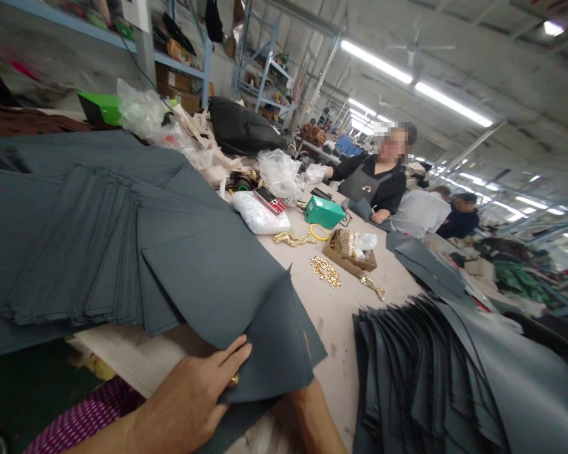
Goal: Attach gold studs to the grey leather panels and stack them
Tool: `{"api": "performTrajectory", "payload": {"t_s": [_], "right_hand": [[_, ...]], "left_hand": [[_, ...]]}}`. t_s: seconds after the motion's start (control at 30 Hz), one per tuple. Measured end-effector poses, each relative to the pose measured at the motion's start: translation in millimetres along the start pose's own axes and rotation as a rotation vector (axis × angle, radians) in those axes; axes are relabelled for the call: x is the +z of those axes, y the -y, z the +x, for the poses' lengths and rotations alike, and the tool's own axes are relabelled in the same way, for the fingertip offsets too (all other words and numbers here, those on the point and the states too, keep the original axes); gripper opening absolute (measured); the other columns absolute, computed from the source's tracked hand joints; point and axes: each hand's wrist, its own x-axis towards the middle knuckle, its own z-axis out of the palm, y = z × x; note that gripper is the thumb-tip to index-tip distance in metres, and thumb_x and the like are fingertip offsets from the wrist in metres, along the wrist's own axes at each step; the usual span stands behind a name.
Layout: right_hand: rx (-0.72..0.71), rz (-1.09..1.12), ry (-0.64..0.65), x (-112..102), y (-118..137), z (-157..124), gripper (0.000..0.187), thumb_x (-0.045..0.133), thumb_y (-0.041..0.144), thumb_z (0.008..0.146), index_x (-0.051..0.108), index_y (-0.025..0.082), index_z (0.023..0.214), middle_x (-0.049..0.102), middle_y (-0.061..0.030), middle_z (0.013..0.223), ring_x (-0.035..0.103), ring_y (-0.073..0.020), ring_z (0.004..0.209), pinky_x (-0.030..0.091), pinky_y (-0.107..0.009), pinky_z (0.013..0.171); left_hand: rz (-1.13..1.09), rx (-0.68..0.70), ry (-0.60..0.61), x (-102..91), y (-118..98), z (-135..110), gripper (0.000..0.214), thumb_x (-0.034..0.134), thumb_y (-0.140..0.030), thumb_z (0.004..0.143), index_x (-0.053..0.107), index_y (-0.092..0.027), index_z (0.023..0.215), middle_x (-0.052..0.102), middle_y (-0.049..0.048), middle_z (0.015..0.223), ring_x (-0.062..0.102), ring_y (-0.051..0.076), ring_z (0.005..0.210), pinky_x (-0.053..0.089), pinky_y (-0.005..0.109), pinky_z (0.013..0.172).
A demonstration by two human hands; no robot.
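Observation:
In front of me a dark grey leather-like panel (279, 340) is bent up, with a slit near its right edge. My left hand (189, 394) is closed on its near left edge, index and middle fingers on top, with something small and gold, like a ring, at one finger. My right hand (310, 403) reaches beneath the panel's right corner, its fingers hidden by it. Another grey panel (208, 271) rises just behind, joining a fanned stack of panels (76, 246) on the left. More panels (407, 366) stand bunched in a curved pile at the right.
Beyond lie loose gold pieces (325, 272), a cardboard box (355, 260) of gold chain, a yellow ring (319, 232), a green box (324, 212) and a red calculator (271, 201) on a white bag (253, 214). A co-worker (376, 180) sits across the table.

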Motion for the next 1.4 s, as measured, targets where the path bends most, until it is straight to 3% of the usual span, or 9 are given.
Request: {"api": "performTrajectory", "payload": {"t_s": [0.1,0.3,0.5,0.67,0.83,1.0,1.23,1.3,1.4], "right_hand": [[0.056,-0.123,-0.032,-28.8,-12.4,17.9,0.025,0.056,0.035,0.089,0.072,0.018,0.098,0.074,-0.0038,0.094,0.067,-0.021,0.088,0.052,-0.028,0.075],[0.353,-0.447,-0.289,-89.0,-46.4,81.1,0.038,0.046,0.03,0.093,0.072,0.01,0.111,0.072,-0.0175,0.109,0.065,-0.0301,0.108,0.046,-0.036,0.093],[0.522,-0.628,-0.277,-92.7,-66.6,122.7,0.027,0.057,0.036,0.096,0.071,0.012,0.093,0.072,-0.0113,0.098,0.067,-0.0236,0.098,0.049,-0.042,0.092],[0.476,-0.657,-0.216,-99.5,-73.7,132.6,0.025,0.061,0.035,0.094,0.067,0.014,0.083,0.071,-0.0035,0.085,0.067,-0.0174,0.084,0.051,-0.037,0.085],[0.329,-0.566,-0.22,-100.4,-73.5,127.8,0.022,0.059,0.028,0.087,0.072,0.018,0.071,0.072,-0.0039,0.069,0.069,-0.0208,0.076,0.044,-0.026,0.066],[0.268,-0.457,-0.399,-93.7,-66.2,116.5,0.022,0.058,0.03,0.08,0.075,0.016,0.079,0.075,-0.0095,0.078,0.07,-0.0273,0.079,0.046,-0.03,0.069],[0.161,-0.104,-0.654,-107.3,-15.3,53.1,0.042,0.064,0.047,0.079,0.071,0.012,0.1,0.072,-0.0075,0.076,0.068,-0.021,0.071,0.053,-0.029,0.069],[0.085,0.073,-0.565,-91.7,6.8,30.2,0.041,0.074,0.047,0.073,0.072,0.014,0.096,0.07,-0.0043,0.07,0.066,-0.018,0.063,0.053,-0.027,0.063],[0.091,0.186,-0.21,-48.9,28.1,5.1,0.035,0.074,0.045,0.073,0.073,0.015,0.091,0.069,-0.0023,0.067,0.063,-0.0159,0.059,0.051,-0.025,0.058]], "left_hand": [[0.138,-0.026,0.168,0.2,-6.2,4.2,0.081,0.045,-0.001,0.066,0.039,-0.008,0.147,0.033,0.0165,0.155,0.063,0.027,0.117,0.057,0.041,0.095],[0.179,-0.068,0.259,-4.2,-14.1,7.7,0.078,0.046,-0.001,0.071,0.037,-0.011,0.148,0.028,0.0141,0.157,0.069,0.025,0.104,0.059,0.042,0.089],[0.152,-0.09,0.311,-10.0,-15.9,7.9,0.086,0.05,0.001,0.065,0.035,-0.013,0.149,0.027,0.0141,0.158,0.065,0.027,0.114,0.057,0.04,0.093],[0.121,-0.076,0.312,-15.3,-16.8,7.8,0.081,0.051,0.0,0.066,0.042,-0.012,0.145,0.034,0.0152,0.155,0.066,0.028,0.11,0.058,0.041,0.091],[0.12,-0.051,0.203,-7.6,-12.8,5.3,0.078,0.059,-0.005,0.066,0.047,-0.014,0.142,0.046,0.0159,0.15,0.07,0.029,0.098,0.061,0.04,0.083],[0.144,-0.025,0.117,0.3,-8.9,2.4,0.072,0.061,-0.008,0.069,0.048,-0.013,0.139,0.051,0.0155,0.145,0.07,0.027,0.094,0.062,0.04,0.079],[0.175,0.088,0.032,1.6,-4.5,-2.2,0.055,0.061,-0.022,0.082,0.048,-0.011,0.135,0.056,0.0166,0.137,0.07,0.026,0.088,0.06,0.037,0.071],[0.18,0.116,0.015,4.1,-3.0,-3.4,0.054,0.061,-0.025,0.083,0.048,-0.009,0.134,0.056,0.0176,0.136,0.07,0.026,0.088,0.06,0.037,0.071],[0.192,0.152,-0.007,6.8,-1.0,-4.7,0.05,0.058,-0.025,0.085,0.049,-0.009,0.131,0.057,0.0172,0.134,0.07,0.024,0.086,0.059,0.036,0.069]]}}
